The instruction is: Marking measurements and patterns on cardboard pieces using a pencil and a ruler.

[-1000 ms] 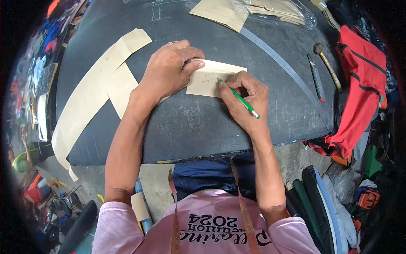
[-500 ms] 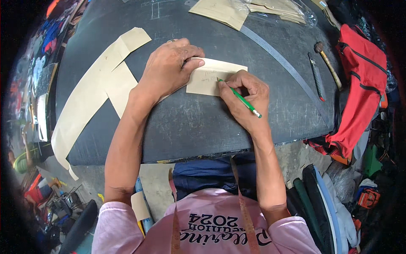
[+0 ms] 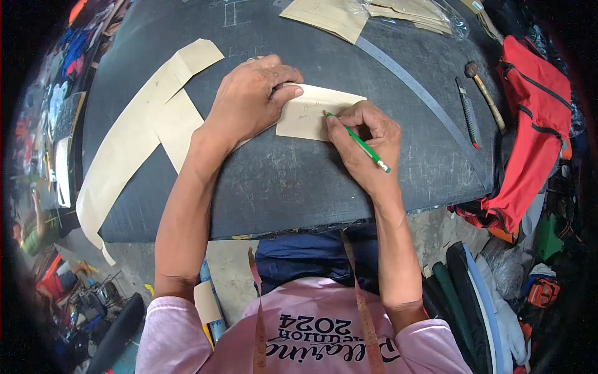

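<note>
My right hand (image 3: 369, 138) pinches a green pencil (image 3: 367, 147) with a silvery end cap, its tip on a small tan paper piece (image 3: 298, 127). Faint handwriting shows beside the tip. At the paper's left end, my left hand (image 3: 252, 96) has its thumb on top and its fingers curled at the far edge, gripping the piece. Part of the paper is hidden beneath that hand. To the left lies a long curved tan paper pattern (image 3: 134, 118), with another tan piece (image 3: 179, 124) next to it, reaching toward my left wrist.
A long metal ruler (image 3: 423, 93) crosses the dark table (image 3: 280, 187) at the right. Beyond it lie a utility knife (image 3: 468, 115) and a small hammer (image 3: 486, 96). Tan envelopes (image 3: 327, 17) sit at the far edge. A red bag (image 3: 529, 137) hangs by the right edge.
My right hand and the pencil have shifted slightly right along the paper, and the writing shows more clearly. My left hand stays almost in place.
</note>
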A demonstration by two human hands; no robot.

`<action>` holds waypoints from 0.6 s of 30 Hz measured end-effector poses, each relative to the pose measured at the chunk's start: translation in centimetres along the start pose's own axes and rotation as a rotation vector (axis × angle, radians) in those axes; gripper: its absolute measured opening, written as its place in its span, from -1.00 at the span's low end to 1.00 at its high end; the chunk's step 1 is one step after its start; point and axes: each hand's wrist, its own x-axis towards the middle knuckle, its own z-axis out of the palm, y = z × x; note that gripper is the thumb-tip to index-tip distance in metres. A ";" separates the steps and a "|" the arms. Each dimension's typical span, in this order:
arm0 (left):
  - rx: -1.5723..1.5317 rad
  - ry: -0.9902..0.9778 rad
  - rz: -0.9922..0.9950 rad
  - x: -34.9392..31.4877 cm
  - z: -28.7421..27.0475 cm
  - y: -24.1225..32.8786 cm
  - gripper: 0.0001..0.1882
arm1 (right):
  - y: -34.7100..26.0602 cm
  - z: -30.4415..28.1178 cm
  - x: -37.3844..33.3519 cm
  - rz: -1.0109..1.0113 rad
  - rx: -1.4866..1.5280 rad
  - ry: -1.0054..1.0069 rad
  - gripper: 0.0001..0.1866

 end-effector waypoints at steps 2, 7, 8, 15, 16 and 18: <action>-0.001 -0.001 -0.001 0.0 0.1 0.0 -0.80 | 0.1 -0.2 0.0 -0.014 -0.034 -0.019 -0.72; 0.010 0.015 0.016 -0.1 0.0 -0.2 -0.81 | -0.2 0.1 0.1 -0.031 -0.026 -0.010 -0.73; 0.009 0.015 0.016 -0.1 0.0 -0.1 -0.81 | -0.3 0.0 0.1 -0.026 -0.020 -0.001 -0.73; 0.003 0.018 0.016 -0.1 0.0 -0.1 -0.81 | -0.6 -0.3 0.0 0.030 -0.079 -0.048 -0.78; -0.001 0.020 0.017 -0.1 0.1 -0.1 -0.81 | -0.3 0.0 0.0 0.001 -0.056 -0.019 -0.75; -0.003 0.018 0.023 0.1 0.2 -0.1 -0.81 | 0.0 0.0 0.0 -0.027 -0.034 0.013 -0.72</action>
